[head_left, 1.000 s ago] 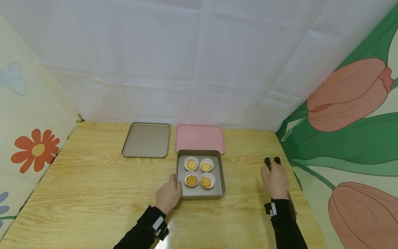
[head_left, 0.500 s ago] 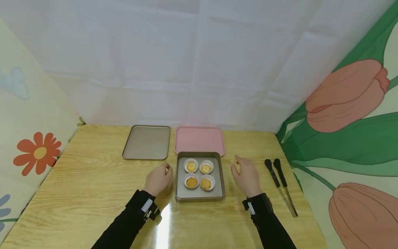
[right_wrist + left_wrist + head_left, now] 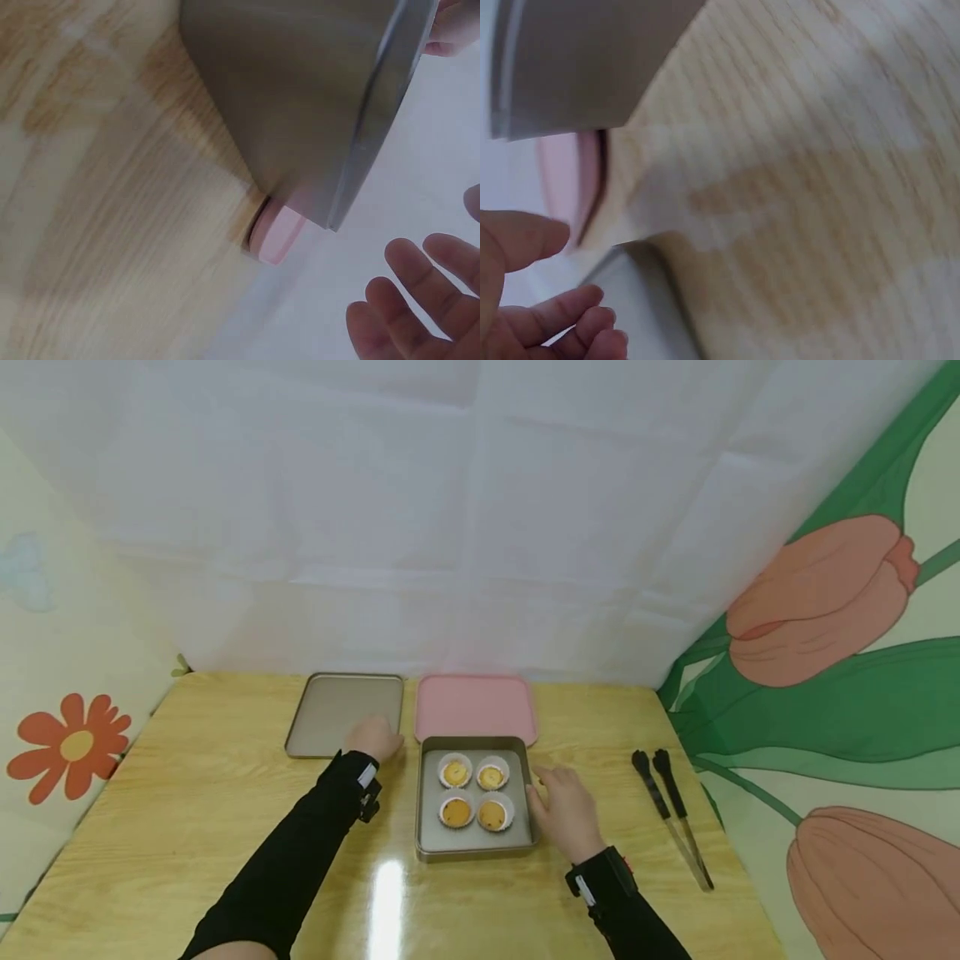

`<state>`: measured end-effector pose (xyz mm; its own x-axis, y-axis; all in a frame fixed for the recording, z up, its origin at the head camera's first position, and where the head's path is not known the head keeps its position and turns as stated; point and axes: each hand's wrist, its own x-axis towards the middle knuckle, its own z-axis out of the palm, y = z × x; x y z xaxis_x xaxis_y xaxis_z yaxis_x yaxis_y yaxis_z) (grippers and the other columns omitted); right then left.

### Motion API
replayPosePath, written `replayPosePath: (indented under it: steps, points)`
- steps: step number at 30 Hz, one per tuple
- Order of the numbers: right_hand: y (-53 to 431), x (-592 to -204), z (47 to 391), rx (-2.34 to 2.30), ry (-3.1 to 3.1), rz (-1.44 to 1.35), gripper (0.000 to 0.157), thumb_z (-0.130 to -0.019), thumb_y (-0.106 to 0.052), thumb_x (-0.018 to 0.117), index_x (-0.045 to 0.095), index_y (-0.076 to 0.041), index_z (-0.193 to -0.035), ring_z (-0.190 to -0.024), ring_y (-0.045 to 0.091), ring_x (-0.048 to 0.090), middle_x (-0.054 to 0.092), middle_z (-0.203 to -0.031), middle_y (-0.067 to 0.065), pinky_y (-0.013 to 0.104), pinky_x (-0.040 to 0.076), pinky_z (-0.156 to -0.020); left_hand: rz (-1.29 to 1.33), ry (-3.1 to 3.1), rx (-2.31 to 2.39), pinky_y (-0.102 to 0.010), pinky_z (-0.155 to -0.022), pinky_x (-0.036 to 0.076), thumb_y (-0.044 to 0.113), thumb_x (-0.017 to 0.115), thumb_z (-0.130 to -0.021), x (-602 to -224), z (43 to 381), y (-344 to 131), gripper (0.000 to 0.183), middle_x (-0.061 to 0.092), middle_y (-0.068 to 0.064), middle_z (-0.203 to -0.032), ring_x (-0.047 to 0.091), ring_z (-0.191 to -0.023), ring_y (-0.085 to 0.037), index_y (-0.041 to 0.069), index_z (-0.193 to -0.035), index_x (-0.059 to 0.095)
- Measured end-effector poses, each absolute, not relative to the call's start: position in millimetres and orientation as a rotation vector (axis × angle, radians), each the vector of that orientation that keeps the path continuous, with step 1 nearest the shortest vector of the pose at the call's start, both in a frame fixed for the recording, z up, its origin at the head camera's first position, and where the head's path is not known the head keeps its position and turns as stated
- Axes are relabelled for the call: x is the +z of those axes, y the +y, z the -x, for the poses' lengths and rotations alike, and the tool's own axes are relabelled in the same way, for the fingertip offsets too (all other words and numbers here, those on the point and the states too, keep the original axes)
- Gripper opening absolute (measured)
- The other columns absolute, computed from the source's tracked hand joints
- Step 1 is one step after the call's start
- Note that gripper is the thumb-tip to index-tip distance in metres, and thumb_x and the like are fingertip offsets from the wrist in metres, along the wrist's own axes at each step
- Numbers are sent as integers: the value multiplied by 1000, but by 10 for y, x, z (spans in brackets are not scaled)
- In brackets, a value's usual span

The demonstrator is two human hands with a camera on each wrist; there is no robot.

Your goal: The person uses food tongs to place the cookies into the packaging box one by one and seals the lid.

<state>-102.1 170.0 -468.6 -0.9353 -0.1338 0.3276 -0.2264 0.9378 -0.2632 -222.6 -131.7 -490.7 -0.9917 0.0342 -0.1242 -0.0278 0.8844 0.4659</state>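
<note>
My left hand is over the front right corner of a flat beige baking tray. In the left wrist view its thumb stands apart from loosely bent fingers, holding nothing. My right hand is at the right side of a deep square metal baking pan, thumb and fingers spread near its rim. The right wrist view shows its fingers apart from the pan wall. In the pan sit several small cakes in white paper cups, two yellow cakes at the back and two browner, speckled ones in front.
A pink tray lies behind the pan, its front edge overlapped by the pan in the head view. Metal tongs with black ends lie at the right of the wooden table. A white cloth hangs behind.
My right hand has left the tongs and moved left to the pan's side. The left hand has let go of the pan and moved back and left to the beige tray.
</note>
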Motion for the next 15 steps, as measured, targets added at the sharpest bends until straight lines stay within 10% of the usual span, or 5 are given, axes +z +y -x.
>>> replayPosePath:
  steps: [15]
  points:
    - [1680, -4778, 943, 424, -2802, -260, 29, -84, -25, 64, 67, -10, -109, -85, 17, 59, 67, -87, 3, 31, 49, -67, -118, 2919, 757, -33, -57, 38, 12, 57, -83, -5206, 2250, -1338, 30, 46, -4, -58, 45, -58, -20, 8, -56, 44]
